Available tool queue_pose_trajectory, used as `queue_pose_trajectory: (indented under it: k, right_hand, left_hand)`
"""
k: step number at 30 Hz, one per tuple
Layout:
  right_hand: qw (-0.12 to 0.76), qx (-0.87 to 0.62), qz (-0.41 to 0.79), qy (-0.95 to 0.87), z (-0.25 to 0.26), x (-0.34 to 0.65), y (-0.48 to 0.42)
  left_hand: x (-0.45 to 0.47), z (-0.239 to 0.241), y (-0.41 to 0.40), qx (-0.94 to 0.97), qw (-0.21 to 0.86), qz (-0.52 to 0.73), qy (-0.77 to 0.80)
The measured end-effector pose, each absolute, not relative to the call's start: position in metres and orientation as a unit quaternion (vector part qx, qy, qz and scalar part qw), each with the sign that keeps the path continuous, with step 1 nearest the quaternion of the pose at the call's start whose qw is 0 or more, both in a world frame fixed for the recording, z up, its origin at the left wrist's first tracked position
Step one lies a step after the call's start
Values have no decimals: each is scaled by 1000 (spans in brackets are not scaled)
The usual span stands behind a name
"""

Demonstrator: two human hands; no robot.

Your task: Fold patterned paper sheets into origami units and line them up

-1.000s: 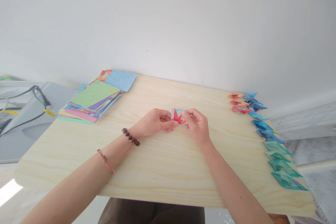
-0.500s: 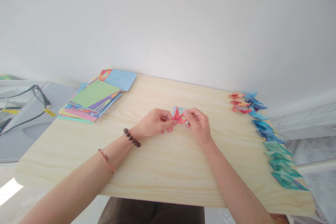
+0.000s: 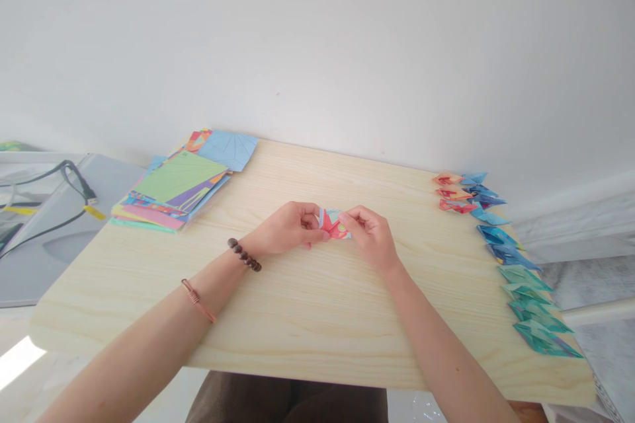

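Left hand [image 3: 288, 228] and right hand [image 3: 372, 238] meet just above the pale wooden table [image 3: 317, 330], both pinched narrow on one folded red and light-blue paper piece [image 3: 332, 225]. The left thumb and forefinger grip its left edge, the right thumb and forefinger its right edge. The paper sits directly between the two hands, at the fingertips, partly covered by them. Whether it touches the tabletop, cannot tell.

Nothing stands between the hands and the paper; bare wood lies all around them.

On the left wrist is a dark brown bead bracelet [image 3: 244, 255], and further down the forearm a thin copper-coloured cord bracelet [image 3: 197, 300].

Well apart to the far left of the left hand lies a loose stack of coloured square paper sheets [image 3: 173, 188], green sheet on top, a light blue one sticking out at the far end.

Well apart to the right of the right hand, a row of small folded paper shapes [image 3: 501, 258] runs along the table's right edge: orange-red and blue at the far end, teal at the near end.

Past the stack, off the table, a black cable [image 3: 74, 178] lies on a grey surface [image 3: 49, 251].
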State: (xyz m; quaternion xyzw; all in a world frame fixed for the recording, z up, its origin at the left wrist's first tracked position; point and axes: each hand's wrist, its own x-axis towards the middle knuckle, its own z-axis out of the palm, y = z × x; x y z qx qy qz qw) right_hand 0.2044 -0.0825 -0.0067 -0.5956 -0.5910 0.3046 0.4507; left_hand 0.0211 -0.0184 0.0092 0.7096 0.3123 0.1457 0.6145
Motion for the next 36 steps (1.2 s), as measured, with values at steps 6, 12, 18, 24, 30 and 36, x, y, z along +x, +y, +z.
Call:
queue_pose_trajectory:
  k: [6, 12, 18, 24, 30, 36]
  right_hand:
    - [442, -610, 292, -590, -8, 206, -82]
    - [433, -582, 288, -625, -3, 206, -82]
    - [421, -555, 293, -654, -2, 204, -84]
    - [417, -557, 299, -653, -1, 204, -84]
    - [433, -574, 290, -631, -3, 203, -84]
    - [439, -583, 289, -619, -5, 203, -84]
  left_hand:
    - [15, 18, -16, 731, 584, 154, 319]
    - [15, 17, -14, 725, 565, 186, 346]
    - [20, 12, -17, 743, 528, 182, 368]
    - [21, 15, -18, 744, 524, 196, 366]
    - [19, 18, -18, 748, 557, 146, 329]
    - [20, 20, -20, 766, 530, 128, 341]
